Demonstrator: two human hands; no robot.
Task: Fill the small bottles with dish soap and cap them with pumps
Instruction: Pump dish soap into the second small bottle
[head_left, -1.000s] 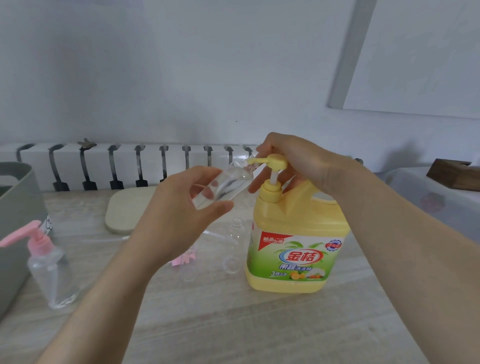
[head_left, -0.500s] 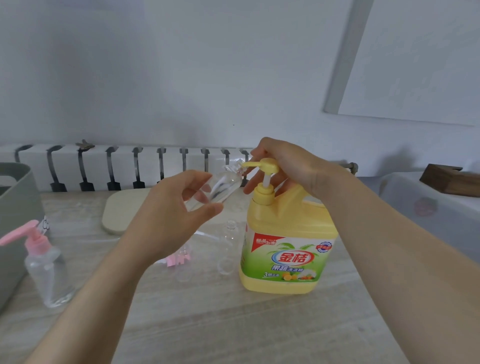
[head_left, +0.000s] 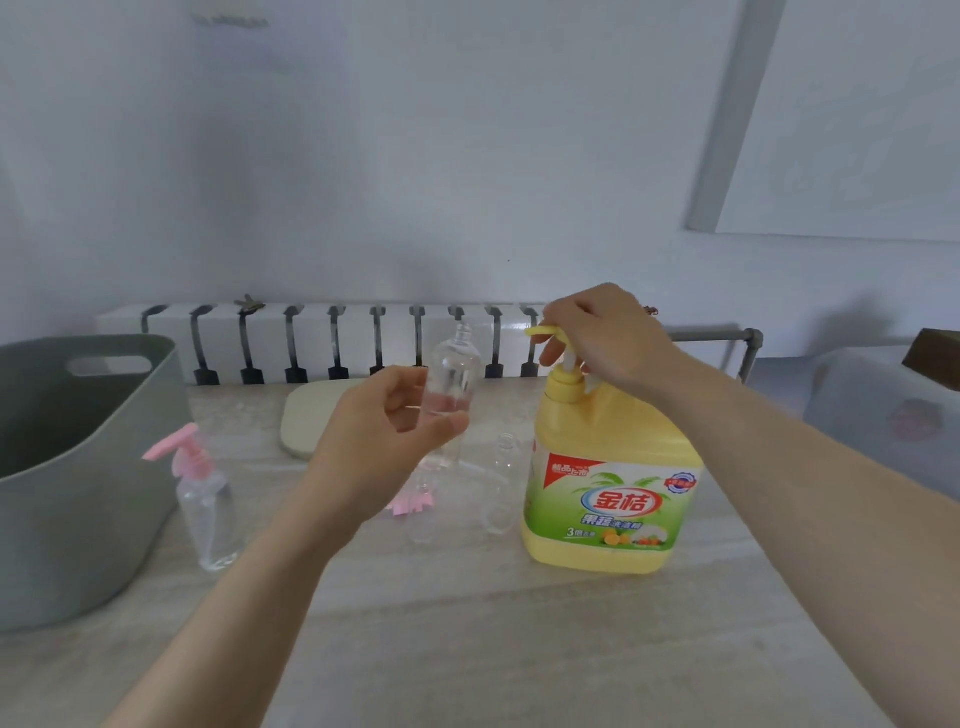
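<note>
Small bottle (head_left: 453, 374): clear, uncapped, held upright above the desk (head_left: 519, 649), left of the dish soap jug (head_left: 608, 483) and not touching it. My left hand (head_left: 384, 441) grips the small bottle by its lower body, thumb on the near side and fingers curled round the far side. Its open mouth stands left of the jug pump (head_left: 543, 331), near the nozzle but not under it. I judge the upright hold is for checking the fill. I cannot read the level itself through the clear wall.

My right hand (head_left: 605, 343) is clamped over the jug pump, fingers curled round the head, which stands raised on its white stem. In my judgement this grip steadies the jug and keeps the pump ready for a stroke.

One uncapped bottle (head_left: 501, 483) stands on the desk just left of the jug. A second clear shape beside it is too faint to identify. A loose pink pump (head_left: 410, 503), by its look, lies near them, partly hidden behind my left wrist. At the far left a capped bottle (head_left: 208, 509) stands with its pump fitted, just beside the grey basket (head_left: 78, 467). The held bottle is not yet capped.
</note>
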